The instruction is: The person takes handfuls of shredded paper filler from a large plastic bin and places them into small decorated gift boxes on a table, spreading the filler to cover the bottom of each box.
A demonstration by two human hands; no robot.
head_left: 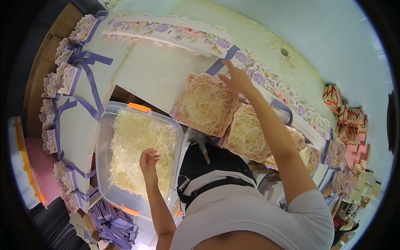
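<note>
My right hand (236, 78) reaches over the far corner of a floral box filled with shredded paper (206, 104), fingers spread beside a purple ribbon (222, 61). No object shows in its fingers. My left hand (149, 158) is raised over a clear plastic tub (178, 131) of pale shredded paper (134, 134), its fingers loosely curled and holding nothing visible. A second filled box (248, 132) sits to the right of the first, partly behind my right forearm. Above the boxes lies a long row of flower-printed card pieces (261, 78).
Flower-printed boxes with purple ribbons (68, 79) line the table's left edge. A bundle of purple ribboned pieces (114, 225) is at lower left. Red-and-tan packages (351, 125) are stacked at far right. Another person's arm (337, 206) shows at lower right.
</note>
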